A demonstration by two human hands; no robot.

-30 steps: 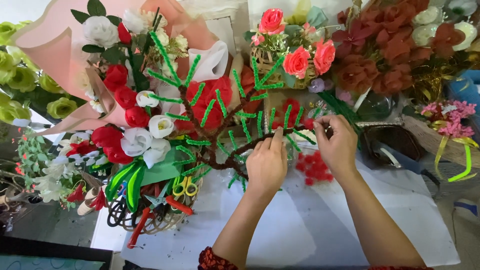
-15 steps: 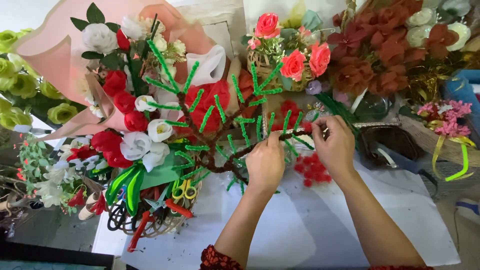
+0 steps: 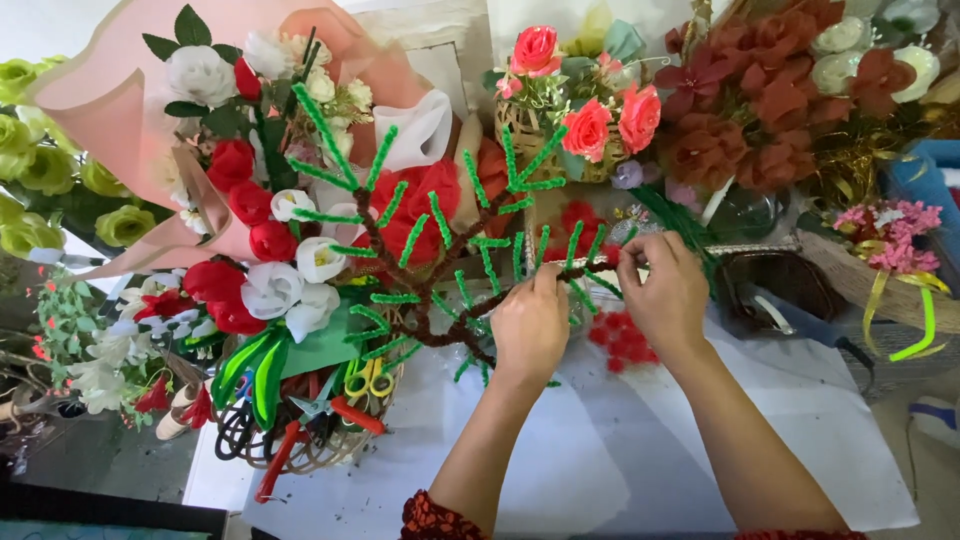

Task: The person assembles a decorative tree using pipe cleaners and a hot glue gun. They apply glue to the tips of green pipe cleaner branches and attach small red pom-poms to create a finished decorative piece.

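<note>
Your left hand (image 3: 530, 325) pinches the brown stem of the pipe-cleaner branch (image 3: 440, 270), which lies across the white table (image 3: 600, 460) with green twigs fanning out; your right hand (image 3: 665, 295) grips the branch's tip just beside it; red pompoms (image 3: 622, 340) sit below your hands; a pink-wrapped bouquet (image 3: 240, 200) lies to the left.

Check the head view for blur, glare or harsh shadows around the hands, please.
Head view: even, soft light; left hand and right hand sharp on the pipe-cleaner branch; only faint shadows on the white sheet; top-left corner washed out; edges bend slightly from the wide lens.
</note>
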